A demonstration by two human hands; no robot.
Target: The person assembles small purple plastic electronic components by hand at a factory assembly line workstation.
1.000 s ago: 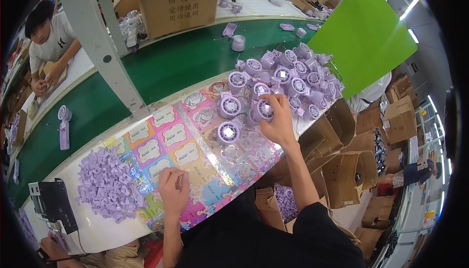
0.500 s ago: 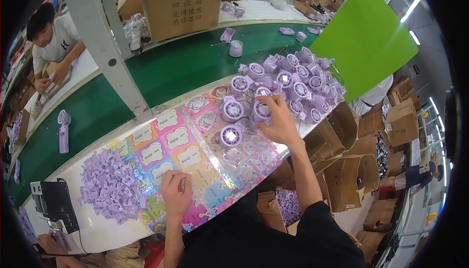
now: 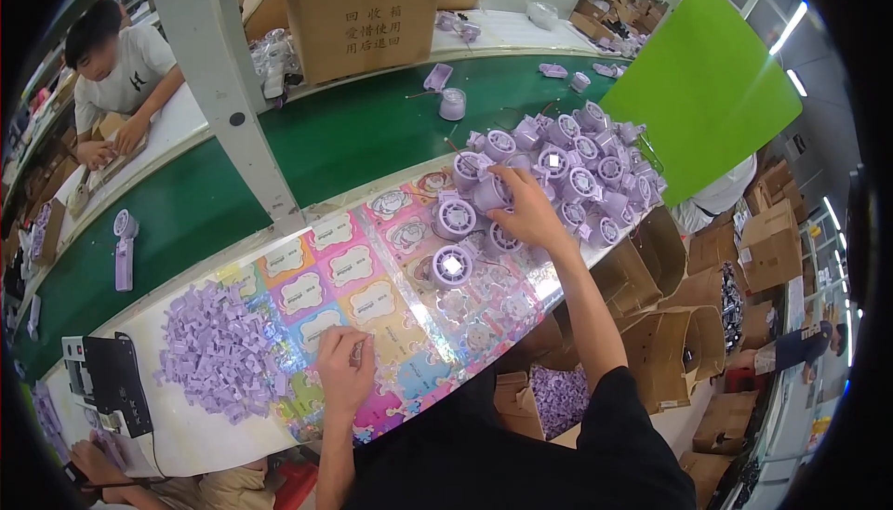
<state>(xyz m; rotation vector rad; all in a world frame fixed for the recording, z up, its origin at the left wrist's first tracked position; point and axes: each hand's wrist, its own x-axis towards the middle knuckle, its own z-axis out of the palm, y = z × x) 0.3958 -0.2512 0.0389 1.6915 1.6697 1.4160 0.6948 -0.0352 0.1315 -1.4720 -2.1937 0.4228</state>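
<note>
My right hand (image 3: 532,212) reaches into the near left side of a heap of light-purple round fan housings (image 3: 581,182). Its thumb and fingers grip one purple fan housing (image 3: 490,194), which is tipped so that its side shows. Loose fan housings (image 3: 453,265) with slotted round faces and thin wires stand nearest to that hand. Above the colourful patterned mat (image 3: 377,301), my left hand (image 3: 346,368) is closed with its fingers curled; whatever they may hold is too small to name. A pile of small purple plastic parts (image 3: 219,352) lies left of it.
A green conveyor belt (image 3: 353,129) runs behind the table, carrying a few purple parts. Across it, a grey post (image 3: 209,73) rises and a cardboard box (image 3: 358,17) stands. A black device (image 3: 116,389) sits at left, open cartons (image 3: 665,347) at right. A co-worker (image 3: 121,73) sits far left.
My right hand has shifted slightly left, and the housing in it has turned from face-up onto its side. My left hand stays closed over the mat. The whole view has moved a little.
</note>
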